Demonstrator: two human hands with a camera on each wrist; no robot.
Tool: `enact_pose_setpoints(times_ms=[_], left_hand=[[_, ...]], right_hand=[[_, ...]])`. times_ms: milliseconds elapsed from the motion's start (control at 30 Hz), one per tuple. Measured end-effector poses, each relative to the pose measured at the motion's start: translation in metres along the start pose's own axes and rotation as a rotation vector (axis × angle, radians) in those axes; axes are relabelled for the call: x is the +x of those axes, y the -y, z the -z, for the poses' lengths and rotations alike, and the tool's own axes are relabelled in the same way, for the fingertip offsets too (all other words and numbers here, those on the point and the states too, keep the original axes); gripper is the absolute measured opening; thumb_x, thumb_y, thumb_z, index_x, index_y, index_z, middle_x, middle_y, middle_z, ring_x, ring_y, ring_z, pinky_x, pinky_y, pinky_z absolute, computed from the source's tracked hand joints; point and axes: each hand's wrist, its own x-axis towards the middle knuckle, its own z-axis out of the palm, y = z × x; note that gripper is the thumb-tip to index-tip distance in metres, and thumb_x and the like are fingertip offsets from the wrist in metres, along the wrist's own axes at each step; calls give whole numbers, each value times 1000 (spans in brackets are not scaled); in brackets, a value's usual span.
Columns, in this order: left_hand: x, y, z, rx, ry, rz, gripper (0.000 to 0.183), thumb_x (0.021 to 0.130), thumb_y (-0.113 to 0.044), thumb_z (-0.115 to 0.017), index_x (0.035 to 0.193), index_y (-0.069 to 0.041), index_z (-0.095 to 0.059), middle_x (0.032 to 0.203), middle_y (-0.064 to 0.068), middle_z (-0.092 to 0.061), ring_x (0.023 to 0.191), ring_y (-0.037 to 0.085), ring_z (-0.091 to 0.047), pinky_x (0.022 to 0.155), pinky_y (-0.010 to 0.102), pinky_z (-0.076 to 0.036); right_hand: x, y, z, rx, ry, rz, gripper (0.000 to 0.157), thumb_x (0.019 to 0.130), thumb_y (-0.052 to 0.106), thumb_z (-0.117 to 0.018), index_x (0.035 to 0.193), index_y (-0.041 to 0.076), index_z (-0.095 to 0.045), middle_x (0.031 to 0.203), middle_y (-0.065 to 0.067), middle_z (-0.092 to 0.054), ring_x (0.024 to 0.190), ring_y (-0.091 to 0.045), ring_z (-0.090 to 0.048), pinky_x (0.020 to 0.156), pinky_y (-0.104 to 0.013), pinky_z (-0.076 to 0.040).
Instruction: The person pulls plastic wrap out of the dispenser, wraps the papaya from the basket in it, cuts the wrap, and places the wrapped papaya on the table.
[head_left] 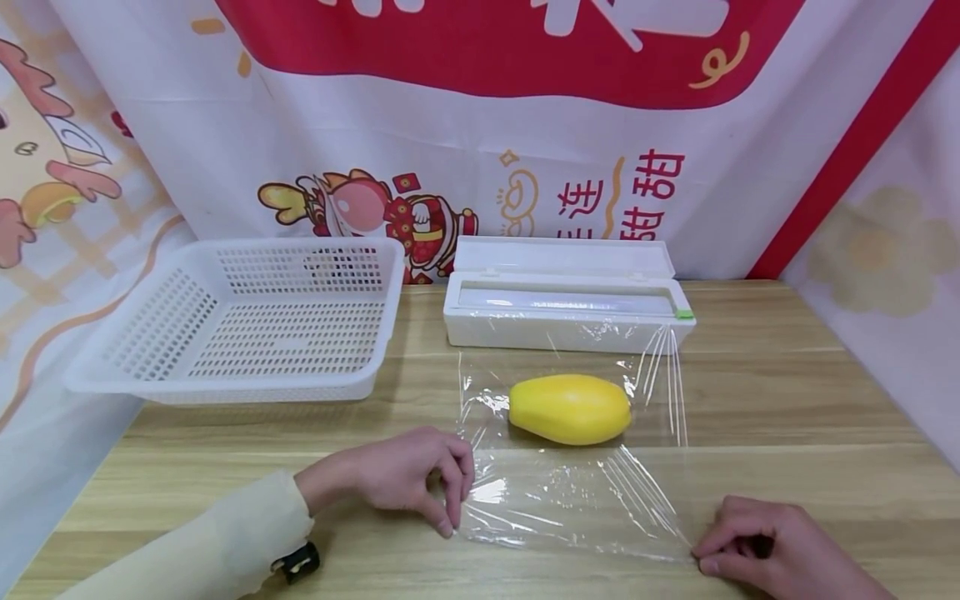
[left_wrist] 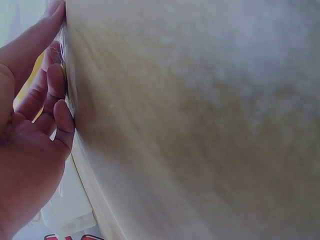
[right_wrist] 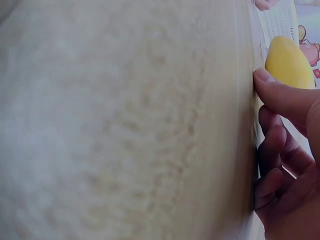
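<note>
A clear sheet of cling film (head_left: pixel 555 500) stretches toward me over the table from a white cling film box (head_left: pixel 525 332) with a raised lid. My left hand (head_left: pixel 408 475) pinches the sheet's near left corner between thumb and fingers, low at the tabletop. At the near right corner, my right hand (head_left: pixel 772 546) pinches the film, creasing it. Between the box and my hands lies a yellow fruit, papaya-like in shape (head_left: pixel 572 409); it appears to rest on top of the film. In the right wrist view the fruit (right_wrist: pixel 287 62) shows beyond my thumb.
At the back left of the wooden table (head_left: pixel 810 400) stands a white perforated plastic basket (head_left: pixel 360 385). A small green tab (head_left: pixel 684 314) sits at the box's right end. Printed cloth (head_left: pixel 420 125) hangs behind the table and along both sides.
</note>
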Motion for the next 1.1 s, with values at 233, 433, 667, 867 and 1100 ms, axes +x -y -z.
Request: enact_pose_setpoints(times_ms=[233,433,667,867,1100], left_hand=[[0,1,0,-4,-1,-14,9,83,-22,-90,82,-26,-82,96,-19,-65,94,-5,-58,88,19,-52],[-1,0,2,-76,-8,4,7,87,-24,-85,87,-26,-78,98,-17,-66,92,-2,-58,87,20,-54],[-3,-1,9,-176,-144,2,5,92,-24,-81,92,-25,-76,99,-10,-71,88,5,-59,81,21,-53],[-1,-2,13,-216,-261,29,5,94,-23,-79,95,-23,-75,94,-6,-70,85,11,-59,78,23,-50],[3,-4,17,-260,-377,33,6,98,-21,-75,96,-17,-72,99,-1,-70,88,16,-57,77,24,-47]], right_hand=[[2,1,-2,-65,-73,41,24,89,9,-83,101,29,-81,94,13,-70,82,-3,-62,65,-19,-50],[2,5,-4,-108,-142,-96,19,90,12,-83,97,29,-80,98,12,-68,88,-5,-61,72,-16,-51],[6,14,-7,-146,-302,-122,27,87,3,-84,91,28,-78,96,10,-71,87,-5,-63,70,-17,-52],[12,24,1,-143,-347,-279,18,91,12,-82,96,29,-77,98,9,-73,84,-9,-63,67,-22,-52],[17,34,8,-105,-469,-219,12,95,6,-78,100,17,-78,100,9,-73,84,-9,-64,66,-22,-52]])
